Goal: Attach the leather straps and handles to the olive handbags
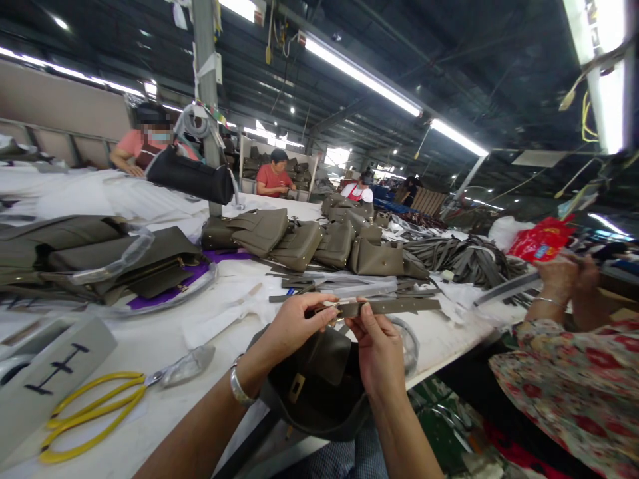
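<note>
Olive strap (404,307) pinched over open bag (327,359)

Our left hand (297,319) pinches the strap's left end; our right hand (378,338) pinches it farther right, thumb against fingers. The bag sits below, at the near table (192,412) edge. Yellow-handled scissors (138,394) lie left; olive bags (297,245) stand far.

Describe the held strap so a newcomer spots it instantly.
At the near edge of the white table, find the open olive bag. Just above it, the left hand and right hand hold a narrow olive strap. Unlike the loose straps lying beyond, it's held up.
</note>
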A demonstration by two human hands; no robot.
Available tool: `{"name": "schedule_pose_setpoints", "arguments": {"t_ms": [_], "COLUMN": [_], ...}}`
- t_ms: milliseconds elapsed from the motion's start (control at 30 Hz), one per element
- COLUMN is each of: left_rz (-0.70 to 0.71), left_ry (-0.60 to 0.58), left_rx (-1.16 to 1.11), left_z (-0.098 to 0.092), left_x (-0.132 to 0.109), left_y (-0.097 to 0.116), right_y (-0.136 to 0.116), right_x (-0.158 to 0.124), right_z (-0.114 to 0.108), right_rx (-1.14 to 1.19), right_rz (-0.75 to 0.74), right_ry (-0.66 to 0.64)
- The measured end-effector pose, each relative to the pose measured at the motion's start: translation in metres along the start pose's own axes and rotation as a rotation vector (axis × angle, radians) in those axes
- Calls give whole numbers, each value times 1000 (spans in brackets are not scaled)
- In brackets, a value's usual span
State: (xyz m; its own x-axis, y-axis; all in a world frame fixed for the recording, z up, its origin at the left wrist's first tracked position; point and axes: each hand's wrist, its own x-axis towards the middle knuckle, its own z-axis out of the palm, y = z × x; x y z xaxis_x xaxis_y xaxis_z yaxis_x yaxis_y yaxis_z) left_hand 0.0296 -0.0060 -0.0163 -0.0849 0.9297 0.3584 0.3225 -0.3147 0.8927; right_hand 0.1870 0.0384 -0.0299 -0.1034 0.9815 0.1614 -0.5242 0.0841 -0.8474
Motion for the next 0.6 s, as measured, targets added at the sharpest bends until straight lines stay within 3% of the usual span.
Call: {"name": "schedule_pose_setpoints", "arguments": {"t_ms": [200, 267, 333, 467, 533, 600], "left_rz": [49, 55, 80, 132, 144, 164], "left_ry": [116, 112, 62, -61, -51, -6], "left_rx": [287, 296, 241, 180, 177, 178], "left_z": [7, 7, 2, -19, -29, -36], "left_x": [-2, -4, -6, -10, -11, -11], "left_y": [4, 6, 7, 7, 6, 4], "right_y": [-1, -3, -9, -38, -56, -71], "right_x": [-6, -5, -1, 14, 21, 29], "right_z": [-3, -3, -2, 0, 2, 5], "right_rx": [-576, -670, -544, -54, 71, 106], "right_rz": [-206, -232, -177, 76, 138, 94], "right_ry": [-91, -93, -94, -205, -243, -255]}}
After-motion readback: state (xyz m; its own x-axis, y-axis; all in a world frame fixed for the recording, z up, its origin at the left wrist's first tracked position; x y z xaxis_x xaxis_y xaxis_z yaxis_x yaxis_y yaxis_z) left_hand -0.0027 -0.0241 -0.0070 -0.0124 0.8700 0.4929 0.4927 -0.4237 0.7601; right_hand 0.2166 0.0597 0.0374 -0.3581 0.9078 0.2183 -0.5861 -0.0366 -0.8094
